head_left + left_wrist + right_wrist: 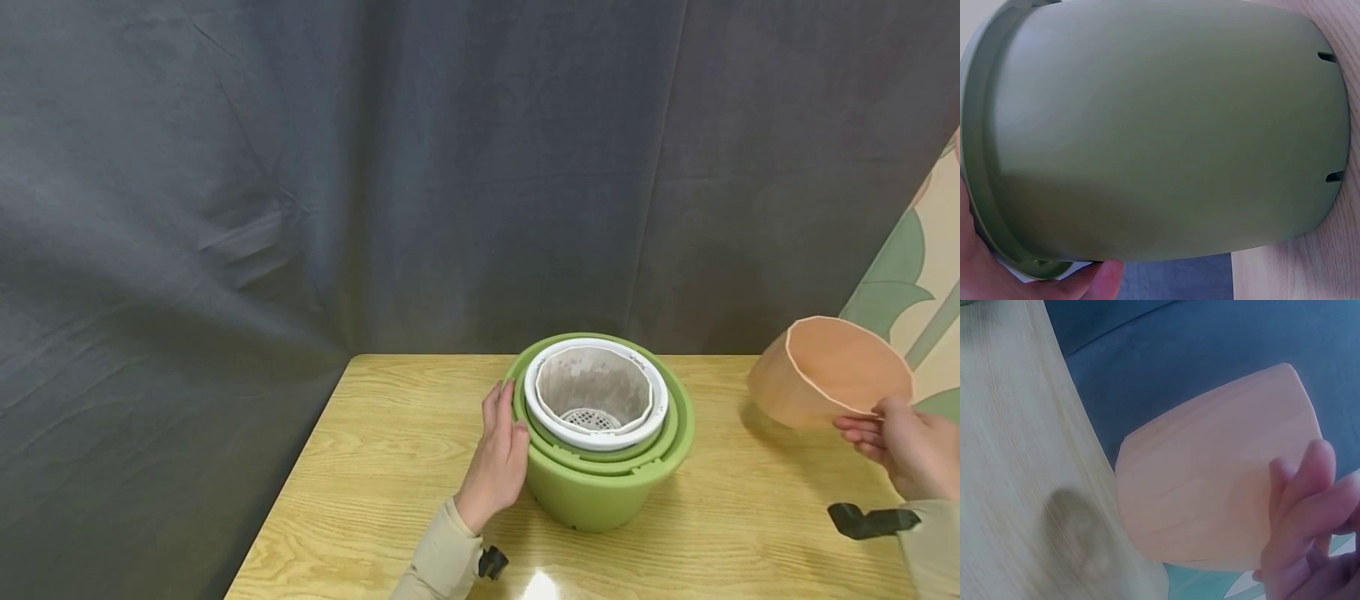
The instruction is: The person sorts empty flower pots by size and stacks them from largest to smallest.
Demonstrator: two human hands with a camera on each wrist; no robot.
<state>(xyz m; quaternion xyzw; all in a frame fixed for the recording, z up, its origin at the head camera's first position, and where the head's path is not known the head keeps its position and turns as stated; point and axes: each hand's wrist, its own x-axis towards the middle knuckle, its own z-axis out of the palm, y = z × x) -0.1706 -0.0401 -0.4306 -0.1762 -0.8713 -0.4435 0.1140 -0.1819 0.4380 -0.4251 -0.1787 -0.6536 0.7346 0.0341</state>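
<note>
A peach-coloured plant pot (772, 379) hangs tilted at the right, its opening turned toward me. My right hand (911, 446) pinches its near rim between thumb and fingers; in the right wrist view the fingers (1300, 494) lie against the pot's wall (1210, 481). Mid-table stands a large green pot (592, 500) with a smaller green pot (637, 462), a white-rimmed pot (658, 400) and a greyish-white inner pot (592, 379) nested inside it. With fairly straight fingers, my left hand (495, 462) rests against the large pot's left rim. The inner pot's bottom has a grid of holes.
The wooden table (375, 475) ends on the left in a slanting edge. Behind it hangs a dark grey-blue curtain (487, 183). A leaf-patterned surface (930, 292) borders the table at the right.
</note>
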